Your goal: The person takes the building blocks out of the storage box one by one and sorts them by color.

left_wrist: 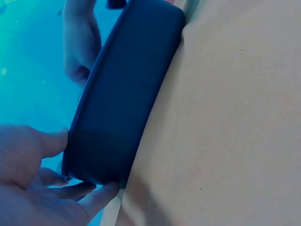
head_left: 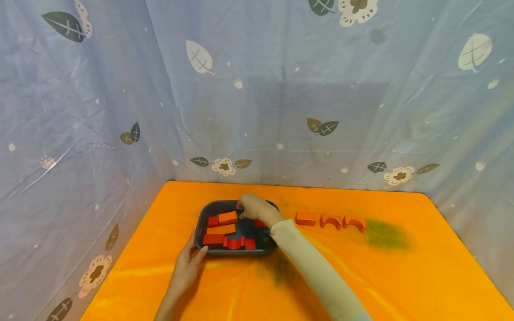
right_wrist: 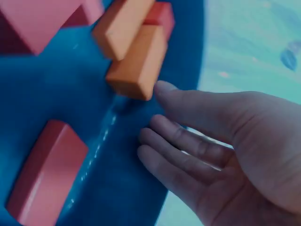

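A dark tray (head_left: pixel 237 253) holds several red and orange wooden blocks. My left hand (head_left: pixel 187 267) grips its near left corner; in the left wrist view the thumb of that hand (left_wrist: pixel 28 174) lies on the rim and fingers touch the end wall. Over the tray's far side is my right hand (head_left: pixel 257 208), with nothing between its fingers. Close to the thumb of this hand (right_wrist: pixel 225 141) in the right wrist view is an orange block (right_wrist: pixel 138 68). A red block (right_wrist: pixel 47 174) lies apart on the tray floor. In the head view, my right wrist partly hides another red block (head_left: pixel 259 224).
Right of the tray, an orange block (head_left: pixel 306 219) and two orange arch blocks (head_left: pixel 331 220) stand in a row on the yellow-orange table cover (head_left: pixel 433 263). Patterned curtains (head_left: pixel 257 98) hang along the back and sides of the table.
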The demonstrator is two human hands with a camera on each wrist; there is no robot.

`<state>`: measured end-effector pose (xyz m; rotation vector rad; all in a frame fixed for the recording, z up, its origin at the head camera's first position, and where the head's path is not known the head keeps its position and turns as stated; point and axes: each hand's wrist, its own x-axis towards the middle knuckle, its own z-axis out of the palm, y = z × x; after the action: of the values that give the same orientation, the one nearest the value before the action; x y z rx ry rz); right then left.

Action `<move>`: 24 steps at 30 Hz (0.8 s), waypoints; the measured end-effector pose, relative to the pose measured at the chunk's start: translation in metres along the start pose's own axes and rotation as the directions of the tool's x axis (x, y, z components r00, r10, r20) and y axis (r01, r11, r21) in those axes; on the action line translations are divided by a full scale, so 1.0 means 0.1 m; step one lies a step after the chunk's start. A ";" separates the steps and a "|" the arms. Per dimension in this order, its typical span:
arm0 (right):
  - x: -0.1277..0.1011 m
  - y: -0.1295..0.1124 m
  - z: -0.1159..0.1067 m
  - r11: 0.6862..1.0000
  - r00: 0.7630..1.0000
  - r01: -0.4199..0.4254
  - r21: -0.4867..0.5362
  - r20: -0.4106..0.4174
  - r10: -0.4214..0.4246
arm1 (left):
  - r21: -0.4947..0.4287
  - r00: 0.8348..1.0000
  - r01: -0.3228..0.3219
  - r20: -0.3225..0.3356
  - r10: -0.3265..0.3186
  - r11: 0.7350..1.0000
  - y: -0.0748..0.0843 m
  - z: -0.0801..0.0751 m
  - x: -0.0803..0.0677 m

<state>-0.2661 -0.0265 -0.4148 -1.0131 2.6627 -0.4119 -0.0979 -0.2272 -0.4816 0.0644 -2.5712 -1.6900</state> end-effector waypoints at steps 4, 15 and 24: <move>0.11 -0.07 0.07 0.978 1.000 0.019 -0.209 0.007 -0.018 | -0.023 1.000 0.009 -0.001 -0.009 1.000 0.00 0.01 -0.01; 0.24 -0.08 0.24 0.978 0.999 0.026 -0.208 -0.037 -0.034 | -0.020 1.000 0.011 -0.007 -0.011 1.000 0.02 0.00 0.00; 0.22 0.02 0.25 0.993 0.996 0.074 -0.087 -0.043 -0.078 | -0.030 1.000 0.002 -0.009 -0.002 1.000 0.04 0.01 -0.01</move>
<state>-0.2749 -0.0439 -0.4416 -1.1461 2.7102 -0.3432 -0.0972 -0.2250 -0.4787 0.0736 -2.5393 -1.7243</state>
